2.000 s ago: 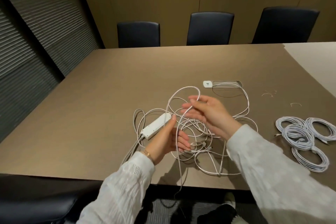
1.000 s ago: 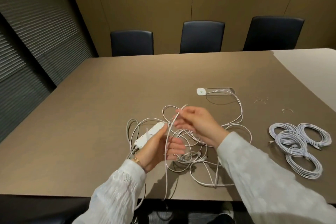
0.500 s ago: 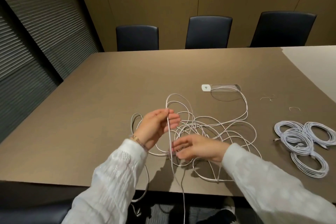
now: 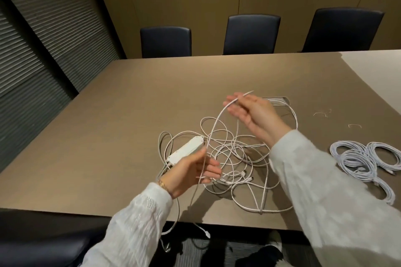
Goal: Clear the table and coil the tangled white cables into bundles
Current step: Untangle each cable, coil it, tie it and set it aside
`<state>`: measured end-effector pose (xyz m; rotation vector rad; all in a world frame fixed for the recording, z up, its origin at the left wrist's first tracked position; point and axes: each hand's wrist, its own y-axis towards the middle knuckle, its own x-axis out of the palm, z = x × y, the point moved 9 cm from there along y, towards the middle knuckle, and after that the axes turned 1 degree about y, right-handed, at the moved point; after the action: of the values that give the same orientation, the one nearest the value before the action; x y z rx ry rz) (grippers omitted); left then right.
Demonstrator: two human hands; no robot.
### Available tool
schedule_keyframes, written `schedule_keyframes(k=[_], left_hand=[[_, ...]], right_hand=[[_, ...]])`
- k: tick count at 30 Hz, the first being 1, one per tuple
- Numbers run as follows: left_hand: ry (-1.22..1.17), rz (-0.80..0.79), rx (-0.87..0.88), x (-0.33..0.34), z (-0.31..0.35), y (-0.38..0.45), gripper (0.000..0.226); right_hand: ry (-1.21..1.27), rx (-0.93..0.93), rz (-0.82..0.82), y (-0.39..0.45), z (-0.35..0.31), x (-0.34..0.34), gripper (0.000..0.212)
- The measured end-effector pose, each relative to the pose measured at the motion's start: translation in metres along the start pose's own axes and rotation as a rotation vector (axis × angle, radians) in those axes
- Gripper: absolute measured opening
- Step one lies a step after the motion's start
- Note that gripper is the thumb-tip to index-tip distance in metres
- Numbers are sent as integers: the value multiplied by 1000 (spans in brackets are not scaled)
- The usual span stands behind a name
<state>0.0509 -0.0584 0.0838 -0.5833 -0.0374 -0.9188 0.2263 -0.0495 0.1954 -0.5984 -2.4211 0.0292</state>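
Note:
A tangle of white cables [image 4: 235,154] lies on the brown table [image 4: 121,115] in front of me. A white power strip [image 4: 186,151] sits at the tangle's left edge. My left hand [image 4: 193,172] pinches one white cable [image 4: 213,128] low over the table, just in front of the strip. That cable arcs up to my right hand [image 4: 253,112], which holds it raised above the far side of the tangle. Below my left hand the cable hangs over the near table edge and ends in a plug [image 4: 207,234].
Several coiled white cable bundles [image 4: 364,158] lie on the table at the right. Small wire ties [image 4: 354,125] sit beyond them. A cable slot [image 4: 282,100] in the tabletop lies behind my right hand. Three dark chairs [image 4: 251,34] line the far side.
My right hand has risen from low by the tangle to above its far side, drawing the cable up. My left hand has dropped toward me, uncovering the power strip.

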Motion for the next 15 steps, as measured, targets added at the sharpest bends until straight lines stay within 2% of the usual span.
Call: schedule_keyframes(k=[3,6,7,9,10,11,12,13,15], left_hand=[[26,101,50,-15,-7,-4,30],[108,199,94,-32,-4,-8,24],[171,237,118,-37,1,-11,25],[285,278,175,-41,15,-17,25],[325,281,201,-40,23,-19,26],[353,280,222,-39,31,-20,26],[372,273,238,-37,38,-20,26],[390,266,247,-35,45,-20,26],[402,238,256,-29,56,-17,25]], right_hand=[[38,-66,124,16,-24,-24,13],[-97,-32,246,26,-20,-55,10],[-243,-7,300,29,-15,-69,17],[-768,-32,463,26,-19,-97,35],[-1046,-118,538,19,-27,-100,41],[-1240,-258,547,10,-33,-88,41],[-1339,-404,459,1,-32,-67,41],[-1386,-508,288,-6,-22,-41,41],[-1461,-473,-125,-14,16,4,48]])
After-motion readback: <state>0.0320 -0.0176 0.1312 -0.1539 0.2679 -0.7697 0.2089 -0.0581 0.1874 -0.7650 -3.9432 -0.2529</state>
